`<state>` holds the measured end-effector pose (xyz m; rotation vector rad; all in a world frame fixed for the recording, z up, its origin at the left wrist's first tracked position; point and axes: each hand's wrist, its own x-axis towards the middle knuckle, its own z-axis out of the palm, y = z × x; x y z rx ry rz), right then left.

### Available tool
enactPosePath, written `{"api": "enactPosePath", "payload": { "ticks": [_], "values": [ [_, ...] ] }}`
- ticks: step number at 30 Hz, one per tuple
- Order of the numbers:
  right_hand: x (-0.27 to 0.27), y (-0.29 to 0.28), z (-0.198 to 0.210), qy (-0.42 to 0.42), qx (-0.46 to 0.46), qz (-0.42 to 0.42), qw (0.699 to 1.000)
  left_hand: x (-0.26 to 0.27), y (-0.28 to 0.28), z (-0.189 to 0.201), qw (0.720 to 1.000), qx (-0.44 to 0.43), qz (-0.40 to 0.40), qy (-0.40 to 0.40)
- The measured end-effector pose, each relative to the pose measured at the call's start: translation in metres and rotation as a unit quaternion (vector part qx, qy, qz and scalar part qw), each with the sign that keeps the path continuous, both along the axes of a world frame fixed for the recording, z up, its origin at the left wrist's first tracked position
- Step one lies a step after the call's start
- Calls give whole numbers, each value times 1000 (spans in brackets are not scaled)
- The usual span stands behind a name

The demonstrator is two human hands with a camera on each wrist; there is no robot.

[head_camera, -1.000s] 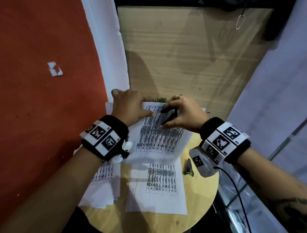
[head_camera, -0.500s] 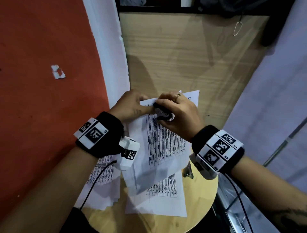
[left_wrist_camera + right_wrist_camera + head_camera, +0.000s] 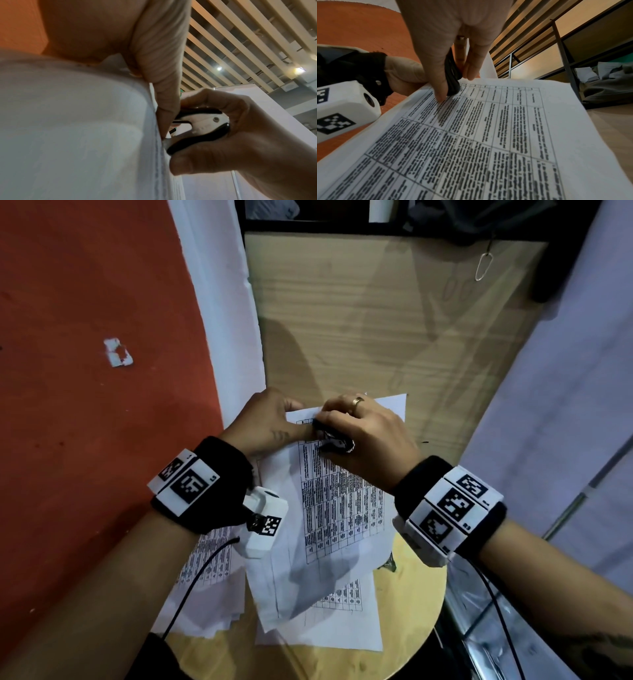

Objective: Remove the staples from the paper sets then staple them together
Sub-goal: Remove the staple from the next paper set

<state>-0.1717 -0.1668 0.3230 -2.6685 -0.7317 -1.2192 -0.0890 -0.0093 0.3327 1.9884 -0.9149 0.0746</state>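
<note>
Both hands meet at the top left corner of the paper set (image 3: pixel 329 508). My left hand (image 3: pixel 270 422) pinches this corner and holds the sheets raised and tilted over the round surface (image 3: pixel 411 594). My right hand (image 3: pixel 370 436) squeezes the black staple remover (image 3: pixel 334 441) between thumb and fingers, its claws against the corner. Compared with one second ago, the set is lifted higher and turned, and both hands are further from me.

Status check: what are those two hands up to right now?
Left hand grips paper set corner. Right hand squeezes staple remover there. Nothing blocking.
</note>
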Motion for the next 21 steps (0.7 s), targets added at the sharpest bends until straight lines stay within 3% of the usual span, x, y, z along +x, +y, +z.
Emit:
{"api": "enactPosePath", "payload": {
  "ticks": [21],
  "values": [
    [6,-2,-1,6,-27,17,999,-6,5,1,992,-23,-55,112]
  ]
}}
